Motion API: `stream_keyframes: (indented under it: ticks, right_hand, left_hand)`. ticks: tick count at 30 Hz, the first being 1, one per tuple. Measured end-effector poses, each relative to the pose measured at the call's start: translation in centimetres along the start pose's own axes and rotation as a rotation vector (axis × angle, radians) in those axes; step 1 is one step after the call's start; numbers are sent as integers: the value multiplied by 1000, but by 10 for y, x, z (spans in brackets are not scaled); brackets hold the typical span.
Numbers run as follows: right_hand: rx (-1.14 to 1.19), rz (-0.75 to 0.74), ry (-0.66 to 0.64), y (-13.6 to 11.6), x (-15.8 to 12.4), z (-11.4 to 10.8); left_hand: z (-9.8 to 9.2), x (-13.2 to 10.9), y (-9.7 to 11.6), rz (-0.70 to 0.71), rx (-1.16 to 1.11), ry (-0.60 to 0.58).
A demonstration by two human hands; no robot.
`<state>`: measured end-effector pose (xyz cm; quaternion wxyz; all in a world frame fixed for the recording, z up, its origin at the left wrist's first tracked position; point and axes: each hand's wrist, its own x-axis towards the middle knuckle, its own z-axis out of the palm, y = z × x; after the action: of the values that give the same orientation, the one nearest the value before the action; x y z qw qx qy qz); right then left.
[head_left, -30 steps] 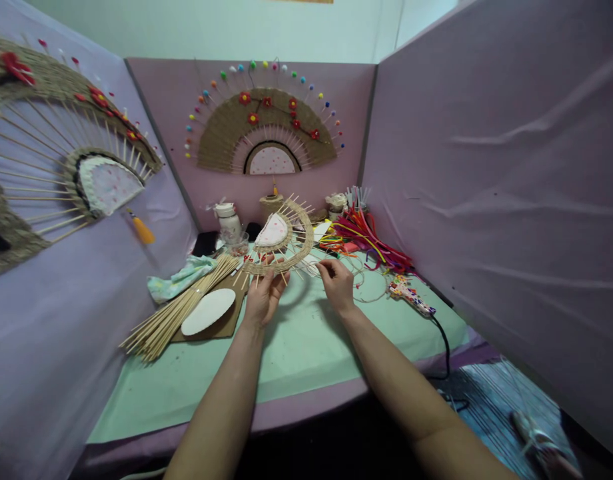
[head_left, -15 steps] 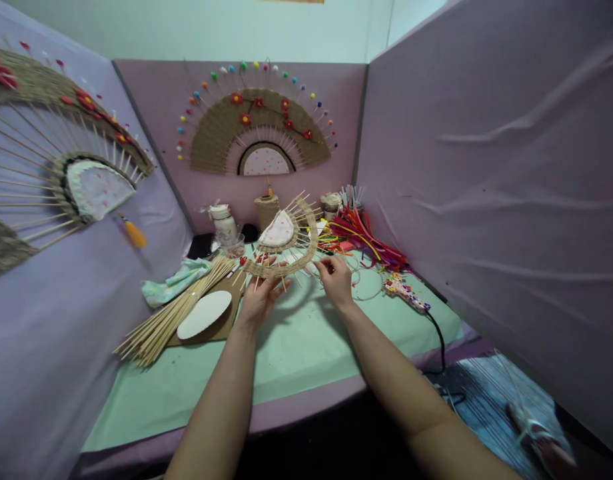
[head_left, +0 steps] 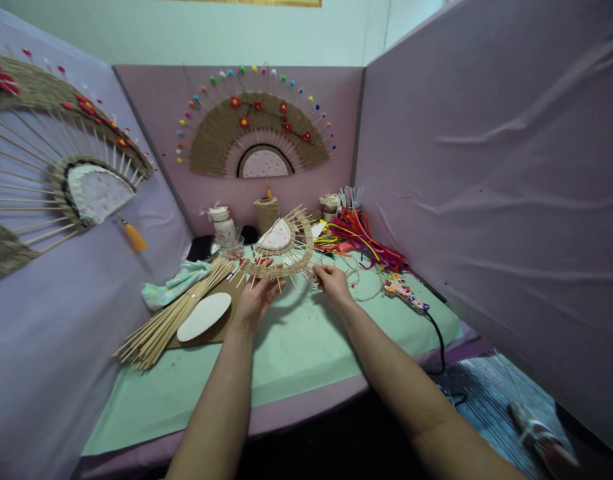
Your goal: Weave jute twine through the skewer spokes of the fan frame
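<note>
A half-made fan (head_left: 282, 248) of bamboo sticks, woven jute twine and a pink-dotted white centre is held up over the green table mat (head_left: 296, 347). My left hand (head_left: 256, 300) grips its lower woven edge from below, fingers closed on it. My right hand (head_left: 330, 280) pinches a strand of jute twine (head_left: 354, 277) at the fan's right edge; the twine trails loosely over the mat to the right.
A bundle of bamboo skewers (head_left: 174, 313) and a white oval card (head_left: 204, 317) on brown board lie at the left. A twine spool (head_left: 266, 212), a white jar (head_left: 224, 225), coloured pipe cleaners (head_left: 369, 241) and a patterned glue gun (head_left: 404, 293) stand behind and right. Finished fans hang on the pink walls.
The fan has tilted and shifted slightly while both hands keep hold. My right hand moved a little down and left along the fan's edge.
</note>
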<state>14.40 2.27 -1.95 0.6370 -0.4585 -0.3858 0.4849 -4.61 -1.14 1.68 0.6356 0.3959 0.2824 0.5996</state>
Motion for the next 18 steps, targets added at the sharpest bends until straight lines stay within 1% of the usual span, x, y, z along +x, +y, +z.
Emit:
stream_keyframes:
  ticks: [2, 4, 9, 11, 13, 15, 17, 18]
  right_hand:
    - [131, 90, -70, -1, 1, 0]
    - [227, 147, -129, -1, 1, 0]
    - [381, 211, -181, -3, 0, 2]
    - [435, 242, -231, -6, -1, 3]
    - [484, 279, -319, -10, -2, 2]
    - [510, 314, -440, -16, -5, 0]
    - [516, 317, -544, -20, -9, -1]
    - [512, 302, -571, -22, -11, -1]
  left_hand:
    - [0, -1, 1, -6, -5, -6]
    - [-1, -2, 3, -7, -10, -25]
    - [-2, -3, 6, 32, -20, -58]
    - [-3, -3, 6, 36, -25, -67]
    - [-5, -3, 7, 27, -42, -74]
    - [-7, -2, 8, 16, -79, -75]
    - [-7, -3, 9, 2, -126, -73]
    - [-8, -3, 10, -12, -147, -72]
